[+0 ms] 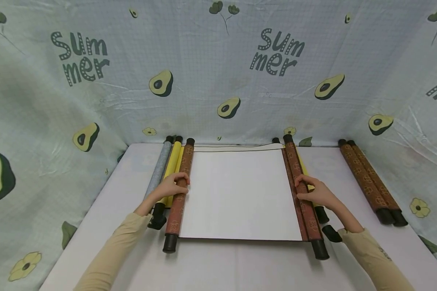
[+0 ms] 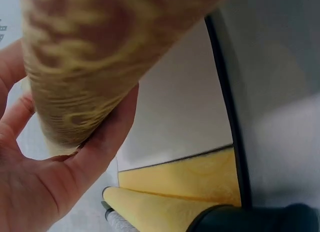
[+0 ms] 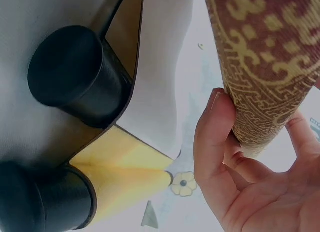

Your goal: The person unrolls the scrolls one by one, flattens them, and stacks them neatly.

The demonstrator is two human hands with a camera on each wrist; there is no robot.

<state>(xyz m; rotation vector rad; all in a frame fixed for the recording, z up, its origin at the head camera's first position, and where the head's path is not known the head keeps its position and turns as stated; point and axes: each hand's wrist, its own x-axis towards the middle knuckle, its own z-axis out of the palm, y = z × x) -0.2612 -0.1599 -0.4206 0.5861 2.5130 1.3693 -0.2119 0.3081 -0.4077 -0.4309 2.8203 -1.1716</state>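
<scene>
Nearest the viewer, the bare front strip of the pale grey surface (image 1: pixel 218 266) lies below a half-unrolled hanging scroll, whose blank white paper sheet (image 1: pixel 238 194) is spread flat across the middle. Each end of that sheet is wound onto a brown, gold-patterned fabric roll with black end caps, and the two rolls sit well apart, which keeps the paper stretched and flat rather than curling back.

The left hand (image 1: pixel 174 185) has its fingers curled over the left brown roll (image 1: pixel 179 190), thumb underneath as the left wrist view shows, pinning it in place. The right hand (image 1: pixel 315 192) is wrapped round the right brown roll (image 1: pixel 301 193) in the same way, thumb pressed against its patterned cloth.

Just beside the left roll lie a closed yellow scroll (image 1: pixel 171 171) and a grey-blue scroll (image 1: pixel 159 167), set parallel at the edge. Further right, two more closed brown patterned scrolls (image 1: pixel 368 180) lie side by side, apart from the work. Behind everything hangs the avocado-printed cloth backdrop (image 1: pixel 218 81).
</scene>
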